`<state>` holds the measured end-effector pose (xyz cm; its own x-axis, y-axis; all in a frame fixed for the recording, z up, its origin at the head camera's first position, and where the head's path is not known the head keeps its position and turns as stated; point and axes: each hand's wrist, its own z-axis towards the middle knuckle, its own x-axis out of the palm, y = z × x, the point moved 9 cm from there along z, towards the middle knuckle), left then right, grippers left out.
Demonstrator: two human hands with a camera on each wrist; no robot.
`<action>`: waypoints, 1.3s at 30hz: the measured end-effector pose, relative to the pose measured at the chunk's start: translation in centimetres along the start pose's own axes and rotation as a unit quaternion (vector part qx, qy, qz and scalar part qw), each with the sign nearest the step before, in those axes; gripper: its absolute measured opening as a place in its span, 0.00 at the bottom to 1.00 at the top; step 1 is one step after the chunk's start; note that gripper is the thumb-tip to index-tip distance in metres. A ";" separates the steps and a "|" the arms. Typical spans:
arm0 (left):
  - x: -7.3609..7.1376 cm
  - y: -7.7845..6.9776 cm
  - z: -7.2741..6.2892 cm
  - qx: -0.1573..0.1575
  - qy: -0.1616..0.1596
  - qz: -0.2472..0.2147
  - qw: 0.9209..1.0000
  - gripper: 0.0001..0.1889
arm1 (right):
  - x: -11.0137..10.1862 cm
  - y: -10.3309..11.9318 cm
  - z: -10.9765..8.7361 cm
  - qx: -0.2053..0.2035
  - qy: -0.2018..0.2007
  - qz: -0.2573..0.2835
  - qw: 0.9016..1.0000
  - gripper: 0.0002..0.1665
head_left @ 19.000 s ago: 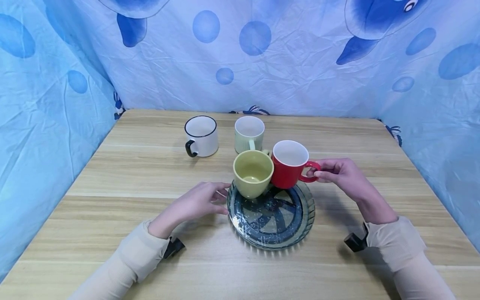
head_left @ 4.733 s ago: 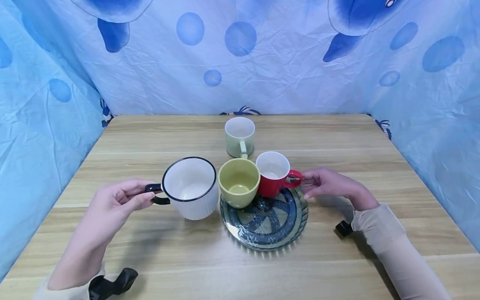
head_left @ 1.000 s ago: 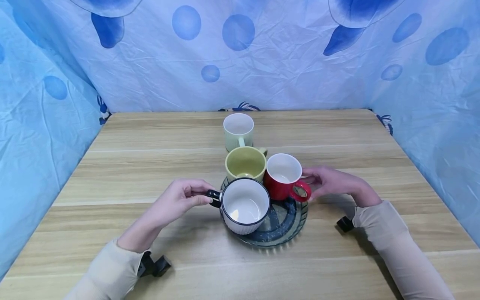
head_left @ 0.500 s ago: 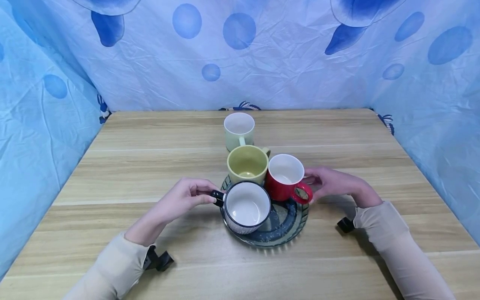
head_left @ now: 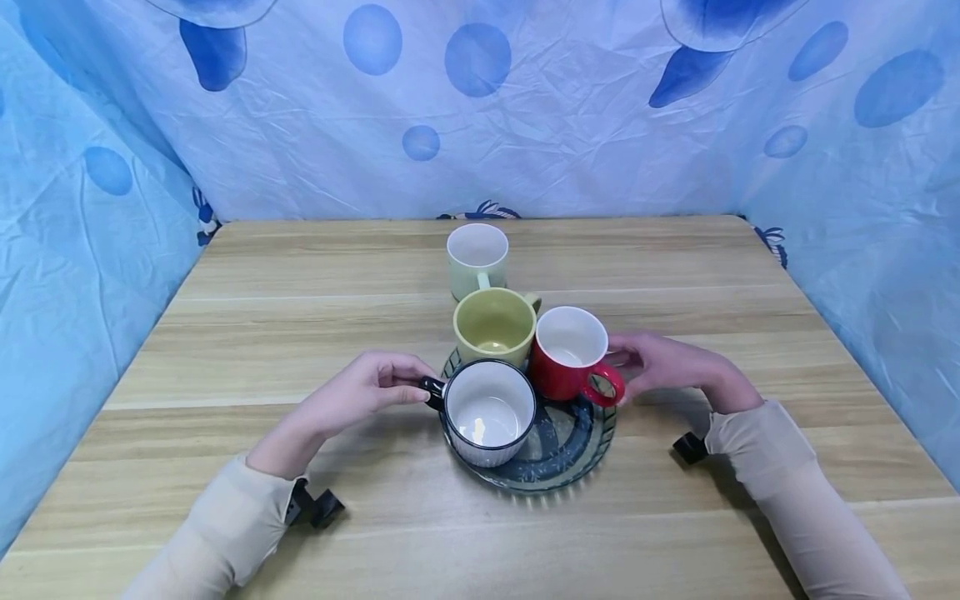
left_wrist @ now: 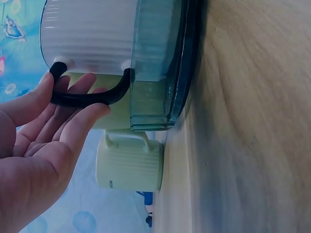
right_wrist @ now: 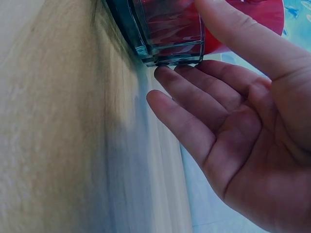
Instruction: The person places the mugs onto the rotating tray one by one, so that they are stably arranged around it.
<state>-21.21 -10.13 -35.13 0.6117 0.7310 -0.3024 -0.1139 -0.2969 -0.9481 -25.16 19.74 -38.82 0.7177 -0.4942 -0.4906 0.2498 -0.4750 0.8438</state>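
A white enamel mug (head_left: 487, 408) with a black rim stands on the front left of a round glass dish (head_left: 562, 467). My left hand (head_left: 363, 392) holds its black handle (left_wrist: 92, 99), thumb at one end and fingers behind it. Behind it on the dish is a yellow-green mug (head_left: 495, 321). To the right sits a red mug (head_left: 555, 375), white inside, its handle turned to the front right. My right hand (head_left: 667, 367) has loosely extended fingers, with fingertips (right_wrist: 165, 73) right at the dish's fluted glass wall, beside the red mug.
A pale green mug (head_left: 465, 279) stands on the wooden table (head_left: 262, 333) just behind the dish, its handle close to the yellow-green mug. Blue patterned cloth (head_left: 570, 108) encloses the table at the back and sides.
The white mug has come from the back left onto the dish in my left hand. My right hand has let go of the red mug's handle. Little has changed in the last half second.
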 end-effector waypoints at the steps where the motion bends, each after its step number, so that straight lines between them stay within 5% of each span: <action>1: 0.0 0.0 0.0 -0.001 0.001 -0.001 1.000 0.14 | 0.0 -0.1 0.0 0.000 0.001 0.000 1.000 0.48; 18: 0.1 0.1 0.0 0.006 0.003 -0.001 1.000 0.14 | 0.1 -0.2 -0.3 0.015 0.003 -0.031 0.999 0.53; 39: -0.1 0.5 0.2 -0.008 -0.012 0.003 1.000 0.15 | 0.4 -0.2 -0.2 -0.005 0.018 0.003 1.000 0.49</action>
<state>-21.44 -10.22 -35.58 0.5926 0.7434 -0.3100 -0.1052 -0.3101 -0.9449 -24.76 19.76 -39.15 0.7418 -0.4701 -0.4782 0.2519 -0.4656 0.8484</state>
